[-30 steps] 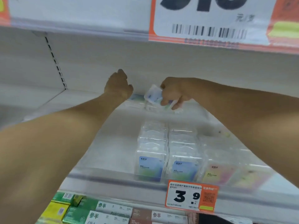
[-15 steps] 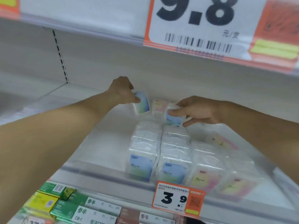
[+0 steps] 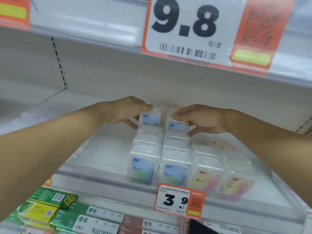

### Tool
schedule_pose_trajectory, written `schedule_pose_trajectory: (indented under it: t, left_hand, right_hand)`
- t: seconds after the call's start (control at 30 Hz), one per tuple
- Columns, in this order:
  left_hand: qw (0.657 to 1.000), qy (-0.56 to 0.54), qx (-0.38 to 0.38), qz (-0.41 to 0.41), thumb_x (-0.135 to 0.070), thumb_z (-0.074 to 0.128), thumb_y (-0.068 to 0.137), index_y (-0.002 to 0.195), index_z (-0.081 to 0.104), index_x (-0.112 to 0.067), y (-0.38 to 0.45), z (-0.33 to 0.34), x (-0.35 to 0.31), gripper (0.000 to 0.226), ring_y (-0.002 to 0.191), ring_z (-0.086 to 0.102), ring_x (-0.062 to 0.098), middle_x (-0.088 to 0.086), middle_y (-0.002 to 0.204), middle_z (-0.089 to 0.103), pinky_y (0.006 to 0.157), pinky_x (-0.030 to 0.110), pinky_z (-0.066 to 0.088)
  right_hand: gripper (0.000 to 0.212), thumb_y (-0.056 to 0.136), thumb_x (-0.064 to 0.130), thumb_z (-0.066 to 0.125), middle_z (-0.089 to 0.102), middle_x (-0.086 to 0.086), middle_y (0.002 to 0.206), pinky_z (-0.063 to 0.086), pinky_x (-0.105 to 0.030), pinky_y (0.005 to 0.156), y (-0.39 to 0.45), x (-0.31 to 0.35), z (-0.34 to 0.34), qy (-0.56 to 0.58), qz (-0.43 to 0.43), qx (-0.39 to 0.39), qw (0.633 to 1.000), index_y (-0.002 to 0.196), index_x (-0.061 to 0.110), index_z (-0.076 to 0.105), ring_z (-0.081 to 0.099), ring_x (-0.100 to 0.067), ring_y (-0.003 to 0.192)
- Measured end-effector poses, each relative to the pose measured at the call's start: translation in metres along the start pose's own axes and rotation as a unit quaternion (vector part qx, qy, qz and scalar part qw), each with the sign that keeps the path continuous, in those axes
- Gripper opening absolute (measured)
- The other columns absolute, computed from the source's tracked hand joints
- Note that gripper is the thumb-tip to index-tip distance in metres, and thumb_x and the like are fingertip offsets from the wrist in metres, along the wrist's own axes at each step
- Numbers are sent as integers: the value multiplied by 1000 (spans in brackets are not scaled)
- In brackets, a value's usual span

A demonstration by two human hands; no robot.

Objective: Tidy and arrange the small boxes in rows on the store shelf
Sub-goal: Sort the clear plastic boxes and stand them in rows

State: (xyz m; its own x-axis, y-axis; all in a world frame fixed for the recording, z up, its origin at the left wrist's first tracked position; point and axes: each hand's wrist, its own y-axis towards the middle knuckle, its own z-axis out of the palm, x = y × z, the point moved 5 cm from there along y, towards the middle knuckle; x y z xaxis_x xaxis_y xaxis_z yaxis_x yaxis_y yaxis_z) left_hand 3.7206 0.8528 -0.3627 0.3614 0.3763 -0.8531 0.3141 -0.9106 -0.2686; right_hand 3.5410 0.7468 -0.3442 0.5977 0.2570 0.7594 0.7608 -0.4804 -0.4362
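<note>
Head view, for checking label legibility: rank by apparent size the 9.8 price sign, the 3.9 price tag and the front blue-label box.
1. 9.8 price sign, nearest the camera.
2. 3.9 price tag and front blue-label box: too alike to rank.

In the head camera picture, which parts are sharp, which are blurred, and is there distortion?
Head view: the large white 9.8 price tag reads clearly; the clear plastic boxes with pink-yellow labels at lower right are smeared; both forearms and the grey shelf edge bend outward, a wide-angle effect; lighting is even, soft.
</note>
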Motion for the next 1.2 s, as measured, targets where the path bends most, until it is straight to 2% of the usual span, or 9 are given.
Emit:
schedule_pose_trajectory:
  t: [0.1,0.27,0.33,0.43,0.6,0.77,0.87,1.03,1.2]
  left_hand:
    - [1000,8,8,-8,-39,54,96,109,67,-19,-2,5,0,28,89,62,13,-1,103,69,55,20,52]
    - [999,5,29,-22,-37,60,93,102,70,-21,-2,6,5,21,92,61,17,0,105,68,60,23,53]
    - [999,0,31,-20,-41,65,88,102,71,-19,-2,4,10,28,91,63,19,4,106,69,67,29,57]
    - [999,13,28,-24,-55,73,72,109,70,-18,0,-1,18,53,102,66,28,11,116,68,85,42,58]
    - [999,32,32,-22,-61,73,67,107,71,-19,-3,1,18,58,107,66,34,14,116,69,88,51,56]
    - [999,27,31,-14,-59,70,72,109,69,-17,-9,2,19,57,107,66,31,13,117,68,89,46,56]
    - [999,38,29,-7,-54,65,81,113,67,-12,-13,3,16,52,110,64,34,16,119,67,93,48,54]
    - [998,52,23,2,-51,61,87,113,66,-10,-19,4,11,49,111,63,33,16,119,66,95,47,53]
    - [996,81,24,7,-53,60,86,110,68,-11,-23,4,7,49,110,64,35,17,117,67,96,52,52]
  right_hand:
    - [24,100,29,57,74,-1,106,57,-32,79,-2,-1,2,27,1,6,1000,116,18,71,67,-16,97]
    - [22,98,29,60,73,0,97,56,-29,73,-6,-6,6,52,-3,-17,998,111,17,72,65,-16,90]
    - [23,95,30,63,72,-1,98,56,-32,76,-8,-8,7,66,2,-13,998,111,15,72,64,-18,92]
    - [29,93,30,66,69,-5,107,57,-35,85,-11,-9,8,71,10,-15,997,116,13,71,63,-21,91]
    - [34,93,33,66,66,-4,105,55,-31,83,-17,-7,13,69,23,-13,997,119,11,70,63,-15,73]
    - [23,94,32,64,68,-5,101,51,-38,97,-21,-6,15,50,19,0,999,108,16,72,62,-20,87]
    - [21,94,33,64,69,-6,100,49,-41,101,-23,-7,16,56,25,6,998,104,17,72,63,-21,89]
    - [28,94,34,63,69,-7,106,52,-38,96,-24,-9,17,66,32,13,997,113,15,71,64,-21,91]
    - [33,93,36,64,68,-8,109,51,-39,99,-24,-10,16,62,35,20,997,117,13,71,63,-22,95]
